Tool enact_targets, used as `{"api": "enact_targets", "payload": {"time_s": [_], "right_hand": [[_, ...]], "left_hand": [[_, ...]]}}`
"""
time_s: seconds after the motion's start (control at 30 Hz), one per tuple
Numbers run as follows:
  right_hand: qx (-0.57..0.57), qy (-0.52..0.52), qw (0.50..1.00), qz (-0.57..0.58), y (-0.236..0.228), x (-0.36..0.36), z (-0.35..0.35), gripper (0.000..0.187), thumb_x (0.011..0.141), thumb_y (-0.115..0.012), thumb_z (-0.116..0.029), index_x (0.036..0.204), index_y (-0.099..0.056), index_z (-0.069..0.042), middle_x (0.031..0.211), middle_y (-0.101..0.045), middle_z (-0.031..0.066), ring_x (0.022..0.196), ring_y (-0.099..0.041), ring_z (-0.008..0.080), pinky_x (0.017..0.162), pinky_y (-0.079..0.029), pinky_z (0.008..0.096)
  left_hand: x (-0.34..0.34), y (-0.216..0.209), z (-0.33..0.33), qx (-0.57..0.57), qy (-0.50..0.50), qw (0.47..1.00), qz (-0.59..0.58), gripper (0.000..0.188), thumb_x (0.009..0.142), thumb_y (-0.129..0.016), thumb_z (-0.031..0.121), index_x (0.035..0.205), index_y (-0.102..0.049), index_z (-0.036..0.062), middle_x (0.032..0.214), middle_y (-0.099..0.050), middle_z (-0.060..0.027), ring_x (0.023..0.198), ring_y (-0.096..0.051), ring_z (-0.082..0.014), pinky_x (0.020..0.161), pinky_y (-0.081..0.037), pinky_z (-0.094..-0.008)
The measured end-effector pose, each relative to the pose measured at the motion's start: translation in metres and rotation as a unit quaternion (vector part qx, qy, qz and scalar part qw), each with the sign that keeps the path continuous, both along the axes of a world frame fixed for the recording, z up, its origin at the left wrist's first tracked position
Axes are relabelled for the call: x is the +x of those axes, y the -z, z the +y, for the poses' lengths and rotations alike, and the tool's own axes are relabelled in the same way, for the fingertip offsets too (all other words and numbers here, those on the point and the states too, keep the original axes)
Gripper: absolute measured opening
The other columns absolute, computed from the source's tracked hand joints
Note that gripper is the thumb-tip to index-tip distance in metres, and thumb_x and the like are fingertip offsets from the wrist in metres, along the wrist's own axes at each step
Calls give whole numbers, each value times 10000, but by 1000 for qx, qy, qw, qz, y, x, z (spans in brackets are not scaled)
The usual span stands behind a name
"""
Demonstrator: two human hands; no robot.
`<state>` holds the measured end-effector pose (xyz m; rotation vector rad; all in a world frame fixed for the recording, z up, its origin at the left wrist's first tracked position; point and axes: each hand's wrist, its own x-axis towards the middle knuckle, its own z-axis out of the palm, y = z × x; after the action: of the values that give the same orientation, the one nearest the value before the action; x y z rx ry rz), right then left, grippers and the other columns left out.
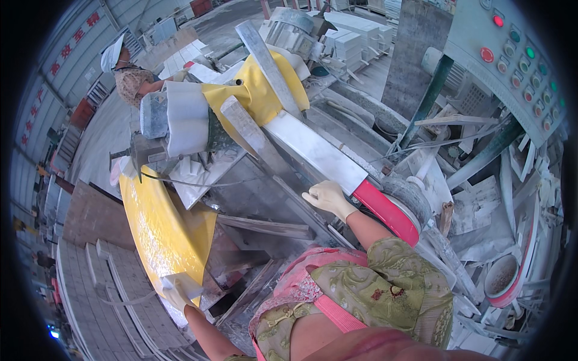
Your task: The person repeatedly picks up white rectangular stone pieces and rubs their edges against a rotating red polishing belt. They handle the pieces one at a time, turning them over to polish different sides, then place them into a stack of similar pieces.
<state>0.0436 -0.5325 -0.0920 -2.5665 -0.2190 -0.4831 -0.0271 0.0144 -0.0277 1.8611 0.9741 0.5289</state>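
My left hand point(174, 293), in a pale glove, grips a small flat whitish stone piece point(188, 284) at the lower end of a wet, shiny yellow sheet point(153, 222). Part of the fingers is hidden by the piece. My right hand point(330, 198), gloved the same way, has its fingers curled in, with nothing visible in them. It is beside a long white stone strip point(319, 150) lying on the machine's belt line. At the strip's near end runs the red belt end point(385, 210), just right of my right wrist.
A yellow cover point(259, 90) and two grey boards lie across the machine, below a motor point(289, 30). A control panel point(512, 60) with buttons hangs at upper right. Stacked strips point(108, 295) lie at lower left. A co-worker in a white hat point(112, 54) stands at far left.
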Motion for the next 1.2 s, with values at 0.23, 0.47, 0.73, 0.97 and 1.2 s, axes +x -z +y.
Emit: {"api": "enact_targets", "payload": {"time_s": [0.23, 0.47, 0.73, 0.97, 1.2], "right_hand": [[-53, -2, 993, 110, -13, -1, -1, 487, 944, -519, -465, 697, -729, -101, 758, -711, 133, 746, -689, 370, 678, -518, 499], [95, 2, 985, 146, -28, -9, -6, 447, 952, -553, -433, 733, -727, -85, 798, -715, 151, 794, -682, 376, 714, -512, 497], [81, 119, 986, 88, -69, -67, -98, 308, 886, -690, -332, 1016, -739, -57, 1048, -728, 147, 996, -670, 342, 853, -518, 433], [-198, 21, 968, 156, -49, -88, -105, 827, 745, -775, -207, 1493, -450, -70, 1539, -435, 195, 1470, -355, 364, 1225, -257, 518], [-301, 69, 948, 81, -35, -68, -82, 765, 811, -724, -200, 1503, -432, -52, 1512, -470, 202, 1456, -396, 330, 1223, -286, 488]], "left_hand": [[1, -6, -4, 9, -5, 1000, 13, 439, 894, -624, 58, 1313, -518, -19, 1181, -644, -192, 999, -665, -295, 899, -564, -400], [-2, -11, -14, 14, -13, 1000, -20, 459, 894, -626, 76, 1327, -508, -21, 1199, -633, -199, 1006, -661, -303, 904, -560, -405], [-4, -7, -7, 20, 22, 1000, 5, 464, 887, -639, 109, 1311, -515, -34, 1191, -627, -213, 1015, -654, -323, 901, -552, -422], [-3, 5, 7, 27, 30, 999, -5, 487, 878, -665, 140, 1302, -516, -47, 1183, -629, -220, 984, -650, -324, 892, -547, -425], [-1, -6, -4, 42, 13, 998, 34, 467, 903, -638, 141, 1314, -515, -43, 1193, -628, -218, 1003, -648, -317, 899, -545, -417]]}}
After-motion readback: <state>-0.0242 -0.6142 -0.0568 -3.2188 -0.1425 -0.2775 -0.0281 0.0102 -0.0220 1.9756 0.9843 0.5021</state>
